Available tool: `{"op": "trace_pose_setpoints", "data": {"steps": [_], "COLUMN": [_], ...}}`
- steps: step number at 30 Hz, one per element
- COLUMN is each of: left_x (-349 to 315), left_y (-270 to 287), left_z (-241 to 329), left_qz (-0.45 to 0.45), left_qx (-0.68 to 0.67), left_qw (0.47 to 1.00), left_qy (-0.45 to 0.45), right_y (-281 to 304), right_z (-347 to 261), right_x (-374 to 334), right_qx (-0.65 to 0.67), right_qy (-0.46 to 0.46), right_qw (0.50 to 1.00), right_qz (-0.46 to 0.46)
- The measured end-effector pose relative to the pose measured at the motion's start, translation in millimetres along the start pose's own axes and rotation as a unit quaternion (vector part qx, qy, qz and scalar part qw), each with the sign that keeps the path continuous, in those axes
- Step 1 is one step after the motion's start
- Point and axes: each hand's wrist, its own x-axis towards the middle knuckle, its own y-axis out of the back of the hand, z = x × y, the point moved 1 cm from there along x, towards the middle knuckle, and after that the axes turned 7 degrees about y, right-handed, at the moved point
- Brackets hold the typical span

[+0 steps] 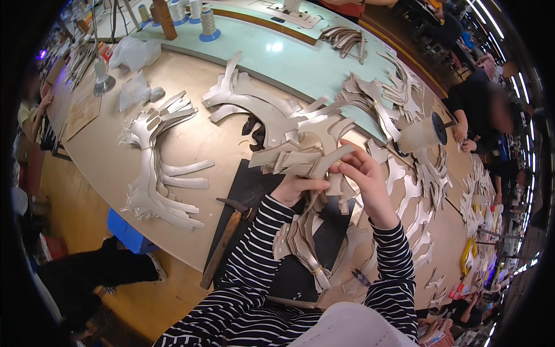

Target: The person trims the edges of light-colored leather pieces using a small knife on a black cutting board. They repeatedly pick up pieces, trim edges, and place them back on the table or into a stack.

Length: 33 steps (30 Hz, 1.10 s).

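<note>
A thick bundle of beige, strap-armed cut pieces point(292, 157), apparently shoe-upper leather, is held over the middle of the table. My left hand point(293, 189) grips it from below, thumb laid across its near side. The thumb and fingers of my right hand point(370, 182) are closed on the end of one strap at the bundle's right. What lies under those fingertips is partly hidden. Below my hands, another banded bundle point(309, 246) rests on a black mat point(240, 188). Left of my left forearm lies a hammer point(225, 243) with a wooden handle.
A large stack of silvery pieces point(153, 162) lies left, with more pieces point(413, 196) spread right. Small snips point(361, 277) lie near my right forearm. A thread cone point(419, 136) stands right. Behind is a pale green raised surface point(277, 58). A co-worker point(480, 110) sits at right.
</note>
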Motion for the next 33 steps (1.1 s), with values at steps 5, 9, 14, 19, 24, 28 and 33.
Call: {"op": "trace_pose_setpoints", "data": {"steps": [5,9,14,19,24,28,33], "left_x": [-4.1,-5.4,9.2,14.2,14.8,15.6,14.7], "left_y": [-6.0,-8.6,-4.0,9.5,15.5,16.2,14.2], "left_z": [5.4,6.7,-0.9,-7.3,-5.7,-5.2,-4.7], "left_qz": [-0.030,-0.078,0.020,0.162,0.054,0.027,0.055], "left_qx": [0.068,0.073,-0.031,-0.194,-0.245,-0.245,-0.245], "left_qw": [0.997,0.993,0.997,0.961,0.959,0.958,0.959], "left_qy": [0.001,0.039,-0.064,-0.116,-0.134,-0.148,-0.130], "right_y": [3.6,6.7,13.1,6.2,1.8,3.5,4.3], "right_z": [3.0,5.3,-6.6,-21.9,-17.8,-13.2,-12.0], "right_x": [-4.5,-4.8,-3.6,-8.2,-9.7,-9.7,-9.4], "right_qx": [0.043,0.094,0.019,-0.548,-0.565,-0.554,-0.550], "right_qy": [-0.062,-0.073,0.075,0.366,0.401,0.399,0.401], "right_qw": [0.997,0.992,0.986,0.731,0.702,0.709,0.710], "right_qz": [0.012,0.034,0.145,0.178,0.164,0.177,0.179]}}
